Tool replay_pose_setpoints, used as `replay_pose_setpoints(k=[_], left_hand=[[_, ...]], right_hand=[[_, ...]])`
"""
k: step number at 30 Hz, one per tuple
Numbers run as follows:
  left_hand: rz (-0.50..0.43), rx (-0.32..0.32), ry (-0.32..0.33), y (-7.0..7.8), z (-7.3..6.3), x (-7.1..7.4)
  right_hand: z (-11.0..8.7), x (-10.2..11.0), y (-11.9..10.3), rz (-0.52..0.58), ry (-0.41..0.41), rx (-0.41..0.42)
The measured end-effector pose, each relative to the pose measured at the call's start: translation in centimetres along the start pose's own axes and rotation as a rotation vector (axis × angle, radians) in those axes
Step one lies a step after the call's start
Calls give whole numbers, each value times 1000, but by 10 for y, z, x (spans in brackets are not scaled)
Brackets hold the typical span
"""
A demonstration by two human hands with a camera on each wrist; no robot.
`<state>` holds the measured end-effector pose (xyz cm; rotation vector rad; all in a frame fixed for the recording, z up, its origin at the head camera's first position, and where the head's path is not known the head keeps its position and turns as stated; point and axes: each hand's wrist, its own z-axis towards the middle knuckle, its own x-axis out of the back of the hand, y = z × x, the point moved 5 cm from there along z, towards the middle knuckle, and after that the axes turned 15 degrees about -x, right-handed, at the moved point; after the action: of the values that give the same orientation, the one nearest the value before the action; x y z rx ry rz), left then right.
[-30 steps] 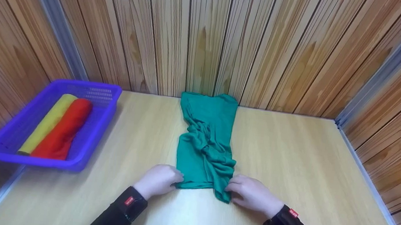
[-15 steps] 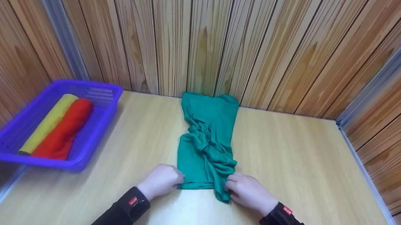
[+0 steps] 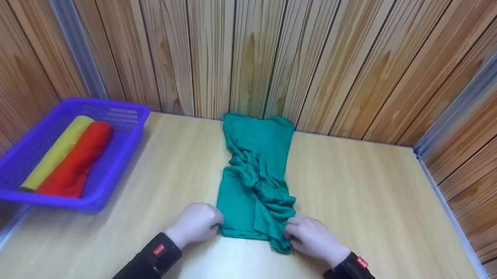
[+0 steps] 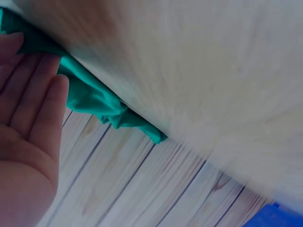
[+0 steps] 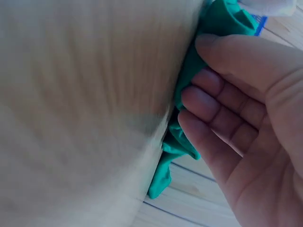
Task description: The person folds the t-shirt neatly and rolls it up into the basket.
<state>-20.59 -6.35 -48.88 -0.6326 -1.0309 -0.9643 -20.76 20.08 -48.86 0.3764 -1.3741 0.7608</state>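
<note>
A green cloth (image 3: 253,177) lies lengthwise on the table, its far end at the back wall. It is folded into a long strip, fairly flat at the far end and at the near left, bunched and wrinkled through the middle and near right. Whether it is a garment I cannot tell. My left hand (image 3: 197,223) pinches its near left edge; in the left wrist view the thumb and fingers meet the cloth (image 4: 90,90). At the near right corner my right hand (image 3: 315,239) pinches the wrinkled edge, thumb against the cloth (image 5: 189,71) in the right wrist view.
A purple plastic basket (image 3: 129,154) stands at the left of the table (image 3: 354,183). In it lie a yellow roll (image 3: 58,152) and a red rolled cloth (image 3: 77,161), side by side. Wood-patterned walls (image 3: 256,43) enclose the back and both sides.
The cloth's near end has been spread wider: its right edge has shifted right and its left edge slightly left, with the hands. The near edge now lies straighter. The basket is unchanged.
</note>
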Motion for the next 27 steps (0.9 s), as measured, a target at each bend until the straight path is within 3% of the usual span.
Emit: replay_pose_setpoints(k=[7,11,16,21,27], left_hand=[[-142,35,-8,-5,-10,16],[-233,44,44,-9,-13,31],[-356,68,94,-12,-14,48],[-411,86,154,-12,-14,64],[-431,26,235,-6,-8,87]], right_hand=[[-12,18,3,138,27,44],[-16,33,3,230,68,74],[-17,46,4,307,77,35],[-18,57,2,363,98,44],[-18,72,0,462,110,71]])
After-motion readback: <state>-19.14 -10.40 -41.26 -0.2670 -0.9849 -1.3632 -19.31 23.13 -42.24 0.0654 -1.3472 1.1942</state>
